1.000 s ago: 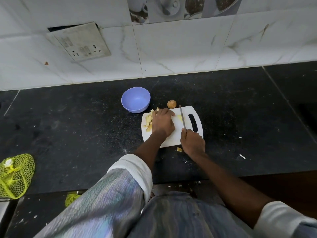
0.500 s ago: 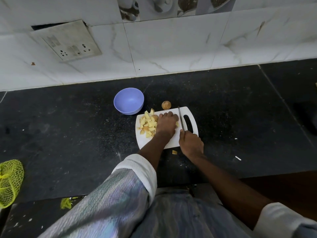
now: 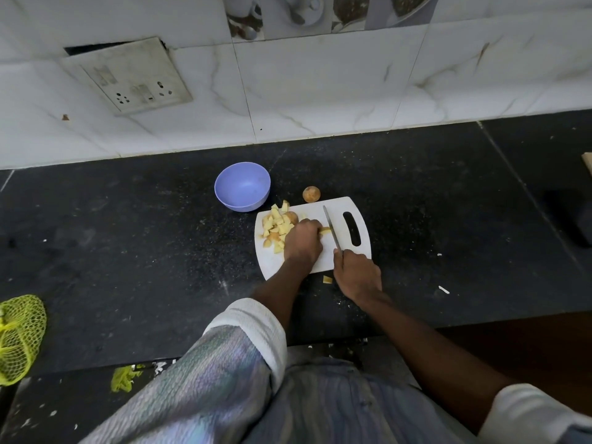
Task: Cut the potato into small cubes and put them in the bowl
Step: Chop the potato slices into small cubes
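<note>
Both hands were over the white cutting board (image 3: 339, 262). We found the left hand (image 3: 302, 241) curled down over a potato piece (image 3: 325, 231) mid-board. Our right hand (image 3: 356, 272) gripped the knife (image 3: 332, 230) at the near edge, blade pointing far, just right of that piece. Cut potato cubes (image 3: 276, 227) lay heaped at the board's far-left corner. Just beyond them stood the blue bowl (image 3: 242, 187), holding nothing we could see. A small whole potato (image 3: 311, 194) sat beyond the board's far edge.
</note>
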